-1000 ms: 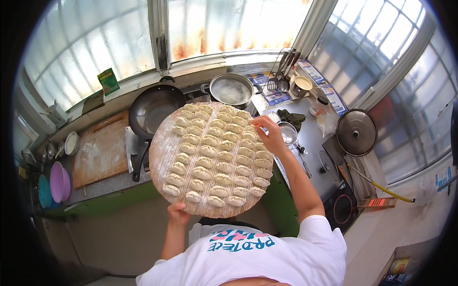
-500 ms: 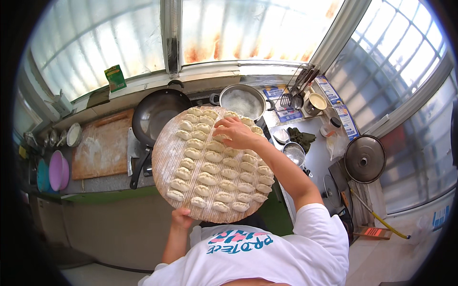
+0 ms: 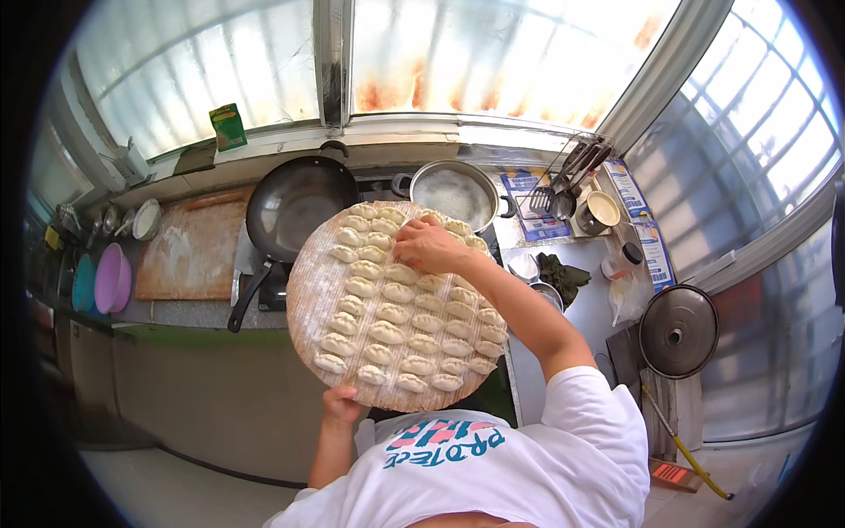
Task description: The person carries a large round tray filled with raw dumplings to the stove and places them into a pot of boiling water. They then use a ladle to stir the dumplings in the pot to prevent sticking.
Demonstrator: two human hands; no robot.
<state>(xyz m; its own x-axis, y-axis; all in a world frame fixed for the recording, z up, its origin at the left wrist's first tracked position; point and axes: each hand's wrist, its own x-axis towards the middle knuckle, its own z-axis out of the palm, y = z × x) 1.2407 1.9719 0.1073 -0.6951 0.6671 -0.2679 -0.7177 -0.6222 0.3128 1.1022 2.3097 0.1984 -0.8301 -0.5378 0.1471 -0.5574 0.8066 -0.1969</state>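
Observation:
A round, ridged board [image 3: 310,295], dusted with flour, is held up in front of me. Rows of pale, crimped dumplings [image 3: 385,333] cover most of it, with a bare strip along its left side. My left hand [image 3: 341,405] grips the near edge from below, its thumb on top. Over the far part of the board, my right hand [image 3: 433,246] has its fingers bent down and closed around a dumpling, which the hand mostly hides. Just beyond the board a two-handled pot [image 3: 453,192] of cloudy water stands on the stove.
Left of the pot sits a black wok [image 3: 295,211], its handle pointing toward me. A floury wooden board [image 3: 189,255] and purple basin [image 3: 113,279] are farther left. On the right are a utensil rack [image 3: 572,167], a dark cloth [image 3: 563,280] and a pot lid [image 3: 678,331].
The view has shifted slightly, moving the surroundings in the picture. My right hand's fingers have curled lower among the dumplings. My left hand keeps its grip on the board.

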